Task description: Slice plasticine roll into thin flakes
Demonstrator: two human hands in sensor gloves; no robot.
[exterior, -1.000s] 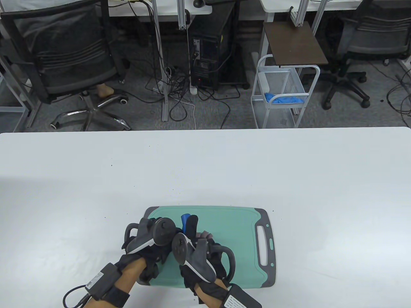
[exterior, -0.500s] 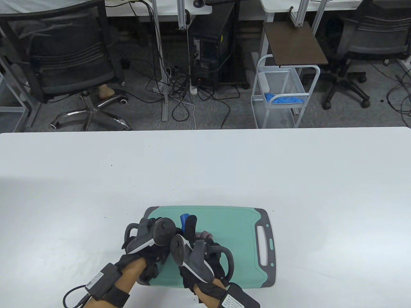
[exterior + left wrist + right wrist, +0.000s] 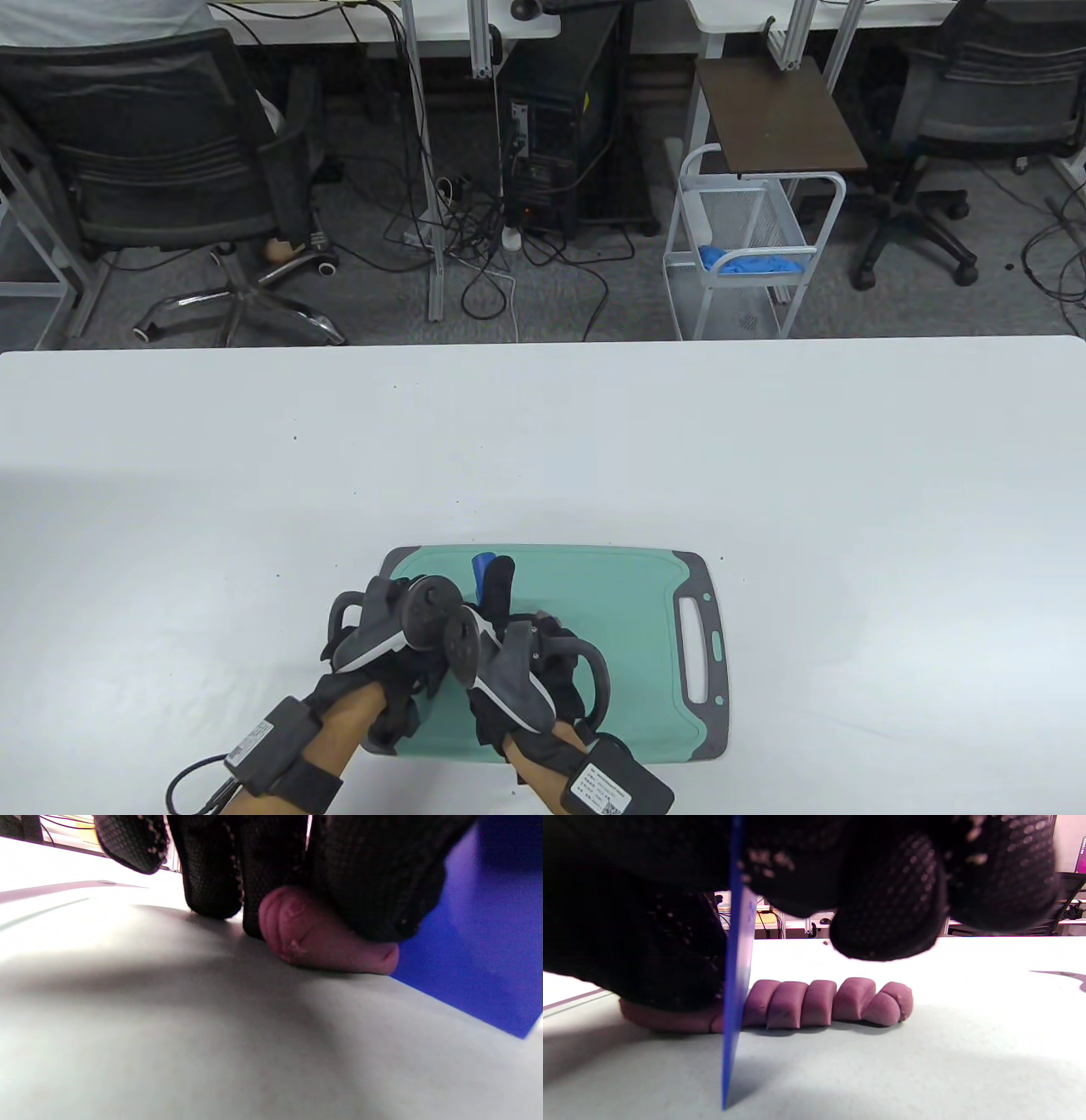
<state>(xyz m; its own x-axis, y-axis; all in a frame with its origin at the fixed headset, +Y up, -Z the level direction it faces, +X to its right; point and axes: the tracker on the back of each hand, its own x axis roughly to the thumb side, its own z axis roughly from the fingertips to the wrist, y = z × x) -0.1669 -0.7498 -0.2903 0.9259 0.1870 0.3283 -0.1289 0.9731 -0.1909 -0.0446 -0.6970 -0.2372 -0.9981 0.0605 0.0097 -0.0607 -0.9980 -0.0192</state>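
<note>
A purple plasticine roll (image 3: 314,938) lies on the green cutting board (image 3: 611,611). My left hand (image 3: 407,624) presses its gloved fingers (image 3: 212,870) down on the uncut end. My right hand (image 3: 509,632) grips a blue plastic knife (image 3: 482,567). In the right wrist view the blade (image 3: 736,984) stands upright across the roll, with its lower edge down at the board. Several cut slices (image 3: 831,1001) stand side by side to the blade's right, and the uncut part (image 3: 670,1020) is to its left. The hands hide the roll in the table view.
The cutting board has a grey rim with a handle slot (image 3: 700,649) at its right end and lies near the front edge of the white table (image 3: 764,475). Chairs, a computer tower and a wire cart (image 3: 747,255) stand beyond the far edge.
My right hand has shifted a little to the left, towards my left hand. The blue knife's tip has moved slightly left and farther away. My left hand has stayed put.
</note>
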